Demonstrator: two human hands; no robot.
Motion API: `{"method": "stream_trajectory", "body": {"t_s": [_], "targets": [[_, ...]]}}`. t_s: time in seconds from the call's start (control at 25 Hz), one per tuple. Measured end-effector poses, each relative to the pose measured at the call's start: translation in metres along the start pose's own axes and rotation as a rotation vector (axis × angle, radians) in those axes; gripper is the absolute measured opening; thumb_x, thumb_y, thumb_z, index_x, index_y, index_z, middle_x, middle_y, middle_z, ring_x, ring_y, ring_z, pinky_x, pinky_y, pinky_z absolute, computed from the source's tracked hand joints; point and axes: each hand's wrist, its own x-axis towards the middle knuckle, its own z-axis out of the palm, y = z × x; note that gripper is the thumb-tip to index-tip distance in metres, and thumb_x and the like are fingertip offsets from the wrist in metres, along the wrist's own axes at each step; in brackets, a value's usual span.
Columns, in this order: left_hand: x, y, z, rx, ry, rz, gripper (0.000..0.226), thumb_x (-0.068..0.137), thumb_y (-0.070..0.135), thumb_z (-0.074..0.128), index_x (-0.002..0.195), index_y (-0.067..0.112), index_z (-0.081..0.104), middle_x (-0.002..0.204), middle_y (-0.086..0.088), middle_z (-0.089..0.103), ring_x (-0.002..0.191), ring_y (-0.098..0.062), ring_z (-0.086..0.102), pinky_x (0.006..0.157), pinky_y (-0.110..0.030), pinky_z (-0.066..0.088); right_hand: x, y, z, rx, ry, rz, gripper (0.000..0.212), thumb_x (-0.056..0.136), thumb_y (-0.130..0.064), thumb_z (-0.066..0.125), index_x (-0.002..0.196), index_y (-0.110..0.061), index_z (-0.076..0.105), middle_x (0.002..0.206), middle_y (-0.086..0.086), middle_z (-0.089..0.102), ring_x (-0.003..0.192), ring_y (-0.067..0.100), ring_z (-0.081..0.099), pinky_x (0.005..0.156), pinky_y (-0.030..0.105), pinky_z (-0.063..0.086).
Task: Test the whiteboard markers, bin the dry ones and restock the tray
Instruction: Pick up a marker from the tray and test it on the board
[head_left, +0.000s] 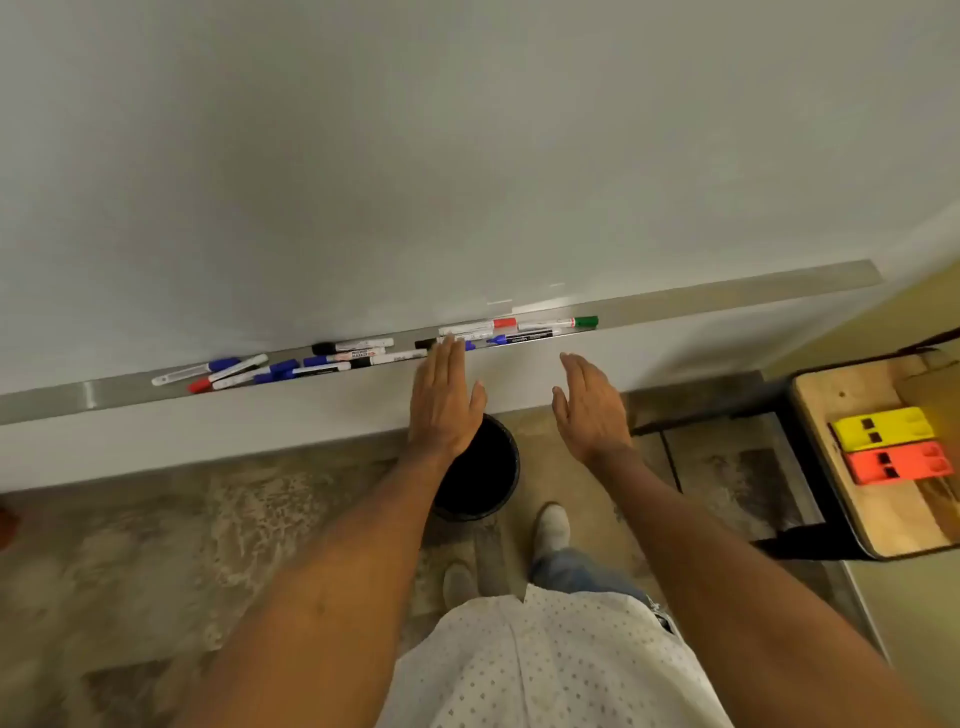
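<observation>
A long metal tray (727, 296) runs under the whiteboard (415, 156) and holds several markers with blue, red, black and green caps. A green-capped marker (561, 322) lies furthest right, a red-capped one (480, 326) beside it. My left hand (444, 400) is flat and empty, its fingertips reaching the tray edge over a black-capped marker (426, 343). My right hand (589, 402) hovers open and empty just below the tray, touching nothing. A black bin (488, 478) stands on the floor beneath my left wrist.
At the right stands a small wooden-topped table (852, 499) with a black frame, carrying a yellow box (883, 427) and an orange box (904, 462). My feet are on the mottled floor (208, 519) close behind the bin.
</observation>
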Motion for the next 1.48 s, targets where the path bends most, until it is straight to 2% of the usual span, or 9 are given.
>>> {"method": "stream_trajectory", "body": {"t_s": [0.08,0.2,0.44,0.64,0.76,0.92,1.16,1.36,1.48], "targets": [[0.011,0.004,0.006,-0.069,-0.085,-0.034,0.063,0.103,0.029,0.049,0.158,0.009,0.026,0.166,-0.011,0.026,0.153,-0.027,0.024,0.125,-0.039,0.021,0.019,0.001,0.001,0.058,-0.088,-0.022,0.052,0.109,-0.033,0.045,0.157,-0.017,0.037,0.161,0.008,0.041,0.146,0.026,0.042,0.118,0.04,0.038],[0.027,0.004,0.019,-0.056,-0.102,-0.107,0.057,0.1,0.021,0.053,0.153,0.008,0.035,0.16,-0.013,0.036,0.148,-0.029,0.033,0.116,-0.042,0.036,0.052,-0.004,0.005,0.062,-0.137,-0.1,0.049,0.106,-0.025,0.052,0.153,-0.015,0.044,0.156,0.008,0.047,0.142,0.026,0.046,0.116,0.038,0.04],[0.058,-0.006,0.039,-0.036,-0.015,-0.215,0.05,0.096,0.015,0.06,0.144,0.007,0.049,0.146,-0.013,0.052,0.135,-0.031,0.049,0.103,-0.044,0.049,0.102,-0.013,0.016,-0.054,-0.152,-0.29,0.043,0.101,-0.018,0.061,0.143,-0.012,0.056,0.146,0.01,0.058,0.131,0.029,0.055,0.109,0.039,0.047],[0.067,-0.018,0.058,0.034,0.071,-0.168,0.038,0.089,0.017,0.071,0.126,0.009,0.064,0.122,-0.011,0.065,0.111,-0.03,0.062,0.083,-0.045,0.058,0.118,-0.011,0.026,-0.154,-0.127,-0.36,0.035,0.098,-0.016,0.064,0.133,-0.009,0.064,0.13,0.012,0.066,0.114,0.031,0.062,0.094,0.04,0.054],[0.071,-0.022,0.065,0.106,0.091,-0.14,0.036,0.085,0.019,0.078,0.119,0.012,0.067,0.116,-0.008,0.065,0.102,-0.029,0.062,0.074,-0.04,0.056,0.122,-0.008,0.03,-0.189,-0.098,-0.387,0.032,0.097,-0.015,0.067,0.128,-0.009,0.067,0.124,0.012,0.068,0.108,0.031,0.063,0.09,0.041,0.055],[0.076,-0.021,0.066,0.133,0.07,-0.171,0.04,0.083,0.022,0.081,0.12,0.014,0.066,0.117,-0.007,0.063,0.104,-0.028,0.06,0.077,-0.04,0.053,0.132,-0.006,0.031,-0.243,-0.09,-0.444,0.029,0.095,-0.014,0.072,0.123,-0.008,0.07,0.117,0.014,0.068,0.103,0.032,0.063,0.085,0.04,0.055],[0.084,-0.019,0.065,0.173,0.096,-0.177,0.031,0.076,0.012,0.085,0.102,0.016,0.07,0.103,-0.004,0.063,0.091,-0.025,0.062,0.069,-0.037,0.05,0.142,-0.007,0.03,-0.207,-0.085,-0.407,0.017,0.099,-0.017,0.067,0.114,-0.01,0.069,0.112,0.012,0.067,0.099,0.031,0.06,0.081,0.04,0.051],[0.084,-0.022,0.069,0.162,0.179,-0.136,0.028,0.077,0.007,0.082,0.1,0.016,0.069,0.099,-0.004,0.064,0.086,-0.026,0.061,0.064,-0.036,0.046,0.143,-0.005,0.031,-0.183,-0.116,-0.364,0.021,0.101,-0.021,0.064,0.12,-0.013,0.066,0.117,0.009,0.067,0.104,0.03,0.058,0.087,0.04,0.049],[0.084,-0.025,0.069,0.142,0.198,-0.127,0.028,0.08,0.012,0.082,0.104,0.015,0.069,0.102,-0.005,0.067,0.088,-0.027,0.063,0.067,-0.038,0.051,0.141,-0.003,0.027,-0.143,-0.106,-0.35,0.023,0.101,-0.024,0.064,0.123,-0.016,0.066,0.119,0.007,0.069,0.107,0.03,0.059,0.09,0.041,0.049]]}}
